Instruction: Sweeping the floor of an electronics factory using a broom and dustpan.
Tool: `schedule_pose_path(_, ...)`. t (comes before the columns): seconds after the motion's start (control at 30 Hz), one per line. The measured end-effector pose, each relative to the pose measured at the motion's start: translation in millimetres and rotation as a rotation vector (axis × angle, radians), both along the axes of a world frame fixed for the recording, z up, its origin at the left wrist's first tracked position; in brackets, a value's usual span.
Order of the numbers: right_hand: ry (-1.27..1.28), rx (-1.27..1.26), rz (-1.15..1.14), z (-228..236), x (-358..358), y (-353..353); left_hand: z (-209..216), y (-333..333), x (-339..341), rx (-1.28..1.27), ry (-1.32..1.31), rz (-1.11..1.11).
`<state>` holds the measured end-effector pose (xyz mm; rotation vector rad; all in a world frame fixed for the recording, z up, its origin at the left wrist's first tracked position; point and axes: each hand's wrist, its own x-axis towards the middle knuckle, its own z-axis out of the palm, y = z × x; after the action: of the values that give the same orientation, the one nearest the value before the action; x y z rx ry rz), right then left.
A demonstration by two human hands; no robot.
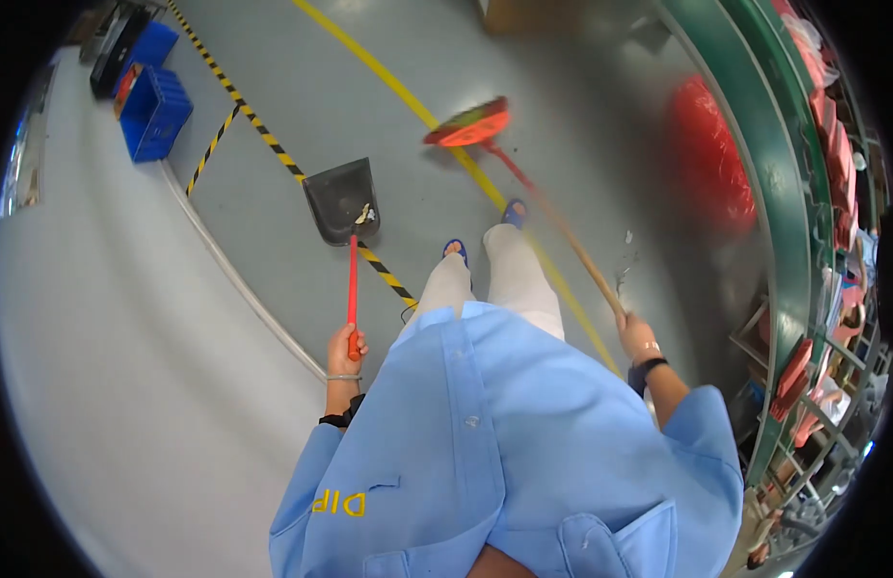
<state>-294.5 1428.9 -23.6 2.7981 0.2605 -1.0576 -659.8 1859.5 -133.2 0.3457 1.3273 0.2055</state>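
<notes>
My left hand (346,349) is closed round the red handle of a dustpan (338,197). The dark grey pan rests on or just over the floor ahead on the left, with a few pale scraps in it. In my right hand (638,337) is the wooden stick of a broom (581,250), its fingers wrapped round the upper end. The broom's red head, slightly blurred, is farther ahead near the yellow floor line, apart from the dustpan. Small pale and dark litter (625,260) lies on the floor right of the stick.
Blue plastic crates (157,114) stand by the wall at the far left. A bulging red bag (711,154) sits on the right beside a green-edged workbench (793,193) bearing pink items. A brown box (538,14) is at the far edge. Yellow and black-striped tape marks the floor.
</notes>
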Motion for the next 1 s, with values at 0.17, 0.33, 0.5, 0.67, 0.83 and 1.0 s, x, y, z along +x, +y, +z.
schedule_pose_path(0.17, 0.016, 0.083, 0.406, -54.4, 2.6, 123.3, -28.4, -29.4, -100.0, 0.012, 0.024, 0.114)
schedule_pose_path(0.33, -0.003, 0.09, 0.65, -111.7, -45.1, 270.1, -69.3, -56.6, -179.5, 0.046, 0.011, 0.255)
schedule_pose_path(0.5, -0.1, 0.025, 0.741, -185.0, -53.6, 306.1, -125.3, -90.3, -229.4, 0.02, 0.049, 0.341)
schedule_pose_path(0.67, -0.15, -0.018, 0.721, -179.1, -32.9, 267.1, -161.3, -112.8, -247.7, 0.006, 0.071, 0.385)
schedule_pose_path(0.83, -0.19, -0.016, 0.522, -129.6, 40.4, 168.6, -133.5, -143.3, -211.7, -0.062, 0.017, 0.354)
schedule_pose_path(1.0, -0.159, 0.008, 0.376, -86.6, 122.6, 28.9, -59.2, -187.2, -124.1, -0.073, 0.032, 0.323)
